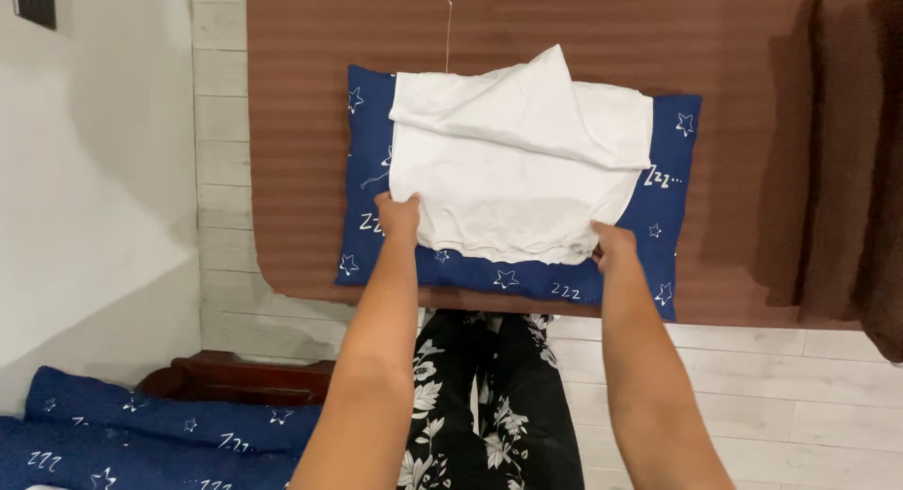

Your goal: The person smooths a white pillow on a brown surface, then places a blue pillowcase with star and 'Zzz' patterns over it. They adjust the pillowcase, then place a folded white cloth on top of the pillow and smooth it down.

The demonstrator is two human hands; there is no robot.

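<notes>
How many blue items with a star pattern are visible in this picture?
2. One blue pillow lies on the brown surface, under the white cloth. Another blue starred fabric lies at bottom left, partly cut off.

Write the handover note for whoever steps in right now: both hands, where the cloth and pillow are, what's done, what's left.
Left hand: gripping the near-left edge of the white cloth.
Right hand: gripping its near-right edge.
The cloth lies loosely folded on the blue star-print pillow, which sits on the brown mat.
Done: cloth laid over the pillow, top flap folded over.
Left: the cloth looks rumpled and uneven; probably needs smoothing or another fold.
</notes>
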